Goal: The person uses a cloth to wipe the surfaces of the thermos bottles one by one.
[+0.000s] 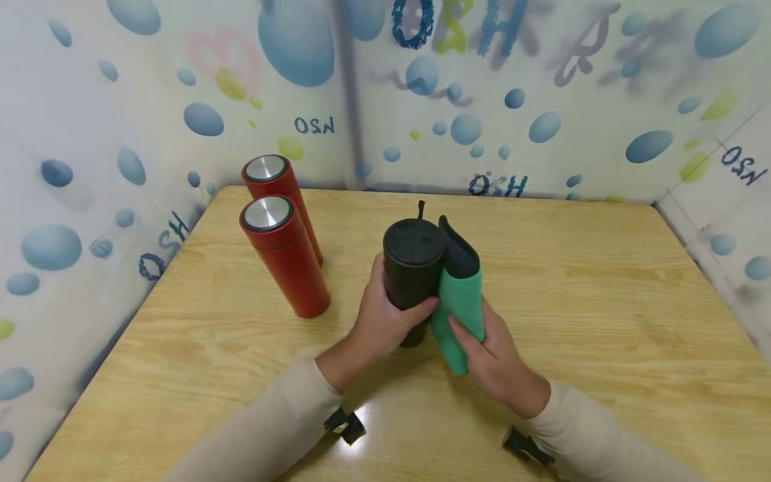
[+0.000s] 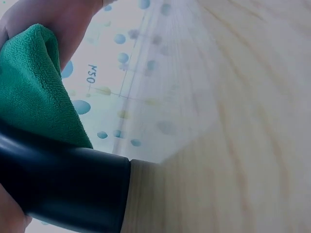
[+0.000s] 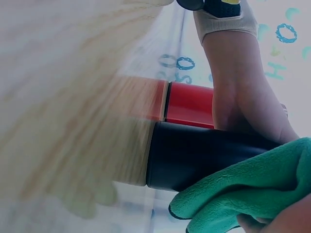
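Now, black tumbler (image 1: 412,280) within left hand (image 1: 381,316), green cloth (image 1: 459,301) alongside.

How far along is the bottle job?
Done: possibly the red bottles, standing untouched at left, though nothing confirms it. In hand: the left hand grips the black bottle; the right hand holds the cloth against it. Remaining: probably finishing there, as both hands are occupied, then letting go.

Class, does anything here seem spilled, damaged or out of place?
Nothing looks spilled or damaged: the left hand holds the black bottle, and both red bottles stand upright. The one oddity is the wall lettering, which seems to read backwards, like mirrored "H2O".
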`<state>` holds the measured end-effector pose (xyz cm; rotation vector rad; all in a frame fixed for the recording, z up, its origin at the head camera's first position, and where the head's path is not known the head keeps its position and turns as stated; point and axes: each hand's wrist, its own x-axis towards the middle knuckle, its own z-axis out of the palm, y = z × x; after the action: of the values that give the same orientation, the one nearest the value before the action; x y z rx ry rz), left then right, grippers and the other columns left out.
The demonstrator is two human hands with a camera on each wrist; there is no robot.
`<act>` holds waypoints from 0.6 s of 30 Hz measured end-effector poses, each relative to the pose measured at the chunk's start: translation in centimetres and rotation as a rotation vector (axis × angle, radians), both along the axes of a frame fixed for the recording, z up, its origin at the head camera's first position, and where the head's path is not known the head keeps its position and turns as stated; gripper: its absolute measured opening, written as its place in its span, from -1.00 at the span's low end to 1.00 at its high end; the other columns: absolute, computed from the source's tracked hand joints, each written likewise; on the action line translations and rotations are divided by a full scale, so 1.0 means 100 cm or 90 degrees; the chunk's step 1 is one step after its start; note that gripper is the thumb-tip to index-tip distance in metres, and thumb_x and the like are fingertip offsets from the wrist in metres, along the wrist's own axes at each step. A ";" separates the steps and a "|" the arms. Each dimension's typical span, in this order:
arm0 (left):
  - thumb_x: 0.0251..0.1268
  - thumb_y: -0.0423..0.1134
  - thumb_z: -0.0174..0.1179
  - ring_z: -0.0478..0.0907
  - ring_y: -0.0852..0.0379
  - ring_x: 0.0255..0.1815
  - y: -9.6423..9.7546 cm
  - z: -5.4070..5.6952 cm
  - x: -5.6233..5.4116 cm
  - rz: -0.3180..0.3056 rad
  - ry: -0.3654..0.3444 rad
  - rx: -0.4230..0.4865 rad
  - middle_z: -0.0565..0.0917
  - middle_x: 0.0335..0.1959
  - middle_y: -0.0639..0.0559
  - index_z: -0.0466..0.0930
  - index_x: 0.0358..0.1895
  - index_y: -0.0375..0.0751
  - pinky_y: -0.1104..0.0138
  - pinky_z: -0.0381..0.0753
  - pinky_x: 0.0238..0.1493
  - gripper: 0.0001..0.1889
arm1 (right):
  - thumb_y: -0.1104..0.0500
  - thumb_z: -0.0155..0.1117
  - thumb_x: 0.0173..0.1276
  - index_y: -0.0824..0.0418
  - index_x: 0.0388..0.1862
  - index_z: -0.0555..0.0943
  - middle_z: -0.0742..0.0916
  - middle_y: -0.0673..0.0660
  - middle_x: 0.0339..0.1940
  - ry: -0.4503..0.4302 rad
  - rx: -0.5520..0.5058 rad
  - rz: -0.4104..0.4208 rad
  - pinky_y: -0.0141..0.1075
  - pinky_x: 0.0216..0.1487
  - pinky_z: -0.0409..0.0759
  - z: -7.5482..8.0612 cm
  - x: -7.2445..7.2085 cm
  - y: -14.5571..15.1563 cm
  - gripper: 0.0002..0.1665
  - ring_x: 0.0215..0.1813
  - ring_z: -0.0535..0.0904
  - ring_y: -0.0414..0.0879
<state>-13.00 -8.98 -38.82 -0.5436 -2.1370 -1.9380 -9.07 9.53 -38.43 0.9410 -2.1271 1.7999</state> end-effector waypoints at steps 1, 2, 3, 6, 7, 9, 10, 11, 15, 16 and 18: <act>0.08 -0.19 0.51 0.48 0.03 0.21 0.000 0.001 0.000 0.000 0.000 -0.002 0.49 0.24 -0.01 0.18 0.42 -0.06 0.02 0.46 0.30 -0.14 | 0.55 -0.08 0.44 0.44 0.39 0.28 0.56 0.00 0.13 0.000 -0.006 0.005 -0.51 0.16 0.52 0.000 0.000 0.000 -0.46 0.08 0.52 -0.26; 0.08 -0.17 0.50 0.48 0.03 0.21 -0.001 0.001 0.000 -0.001 0.001 -0.004 0.49 0.24 -0.02 0.18 0.41 -0.07 0.02 0.47 0.29 -0.14 | 0.55 -0.07 0.44 0.43 0.39 0.28 0.57 -0.03 0.13 -0.001 -0.005 0.004 -0.51 0.15 0.52 0.000 0.000 0.000 -0.46 0.08 0.53 -0.26; 0.09 -0.16 0.50 0.48 0.03 0.21 -0.001 0.001 0.000 -0.002 0.001 -0.005 0.49 0.24 -0.02 0.18 0.41 -0.08 0.02 0.47 0.29 -0.15 | 0.55 -0.08 0.44 0.44 0.38 0.28 0.57 -0.03 0.13 -0.003 -0.004 0.006 -0.51 0.15 0.52 0.000 0.000 -0.001 -0.47 0.07 0.53 -0.27; 0.10 -0.13 0.50 0.48 0.03 0.21 -0.001 0.002 0.001 -0.006 0.003 -0.006 0.49 0.25 -0.03 0.17 0.41 -0.08 0.02 0.48 0.29 -0.14 | 0.53 -0.07 0.46 0.44 0.38 0.28 0.57 0.00 0.11 -0.015 0.006 0.005 -0.50 0.15 0.53 0.000 0.000 0.000 -0.48 0.07 0.53 -0.26; 0.10 -0.12 0.50 0.48 0.03 0.21 -0.001 0.002 0.000 -0.006 0.005 -0.006 0.49 0.25 -0.03 0.17 0.41 -0.08 0.02 0.48 0.28 -0.14 | 0.52 -0.07 0.47 0.43 0.39 0.28 0.58 0.03 0.11 -0.021 0.010 0.003 -0.50 0.15 0.53 0.000 0.000 0.000 -0.48 0.07 0.54 -0.26; 0.10 -0.09 0.50 0.48 0.03 0.21 -0.002 0.003 0.000 -0.003 0.012 -0.007 0.48 0.26 -0.02 0.16 0.42 -0.07 0.02 0.48 0.28 -0.14 | 0.49 -0.08 0.49 0.39 0.40 0.28 0.58 0.10 0.11 -0.033 0.017 0.002 -0.49 0.14 0.53 0.001 0.000 0.000 -0.48 0.06 0.54 -0.25; 0.10 -0.08 0.49 0.48 0.03 0.21 -0.002 0.003 -0.001 -0.002 0.017 -0.007 0.48 0.26 -0.02 0.16 0.42 -0.07 0.02 0.48 0.28 -0.13 | 0.48 -0.08 0.50 0.37 0.42 0.28 0.57 0.13 0.12 -0.039 0.020 0.002 -0.49 0.15 0.53 0.001 -0.001 -0.001 -0.48 0.08 0.54 -0.24; 0.11 -0.07 0.49 0.48 0.02 0.21 -0.002 0.003 -0.001 0.000 0.022 -0.007 0.48 0.26 -0.03 0.16 0.42 -0.07 0.02 0.48 0.29 -0.13 | 0.46 -0.08 0.51 0.34 0.44 0.27 0.57 0.16 0.14 -0.045 0.021 0.002 -0.49 0.16 0.52 0.001 -0.001 -0.001 -0.47 0.10 0.54 -0.24; 0.11 -0.05 0.48 0.48 0.02 0.20 -0.002 0.002 -0.001 0.002 0.030 -0.008 0.48 0.26 -0.04 0.16 0.42 -0.08 0.03 0.48 0.27 -0.13 | 0.46 -0.10 0.52 0.30 0.50 0.22 0.53 0.13 0.26 -0.054 0.013 0.018 -0.50 0.24 0.48 0.002 -0.001 -0.001 -0.41 0.23 0.50 -0.26; 0.12 -0.06 0.48 0.48 0.02 0.20 -0.002 0.001 -0.001 -0.001 0.030 -0.007 0.48 0.26 -0.05 0.16 0.42 -0.09 0.03 0.48 0.27 -0.14 | 0.48 -0.10 0.51 0.32 0.50 0.21 0.52 0.09 0.28 -0.049 0.007 0.021 -0.51 0.26 0.47 0.001 -0.001 -0.001 -0.40 0.25 0.48 -0.27; 0.12 -0.10 0.48 0.48 0.02 0.20 -0.002 0.002 -0.002 -0.006 0.026 -0.006 0.48 0.26 -0.05 0.17 0.42 -0.09 0.04 0.48 0.27 -0.15 | 0.52 -0.11 0.48 0.36 0.49 0.20 0.52 0.01 0.30 -0.032 -0.008 0.028 -0.51 0.28 0.46 0.002 0.000 0.000 -0.39 0.26 0.47 -0.28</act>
<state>-13.16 -9.16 -38.61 -0.5900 -2.1234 -1.9068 -9.12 9.50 -38.26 0.9568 -2.1390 1.8745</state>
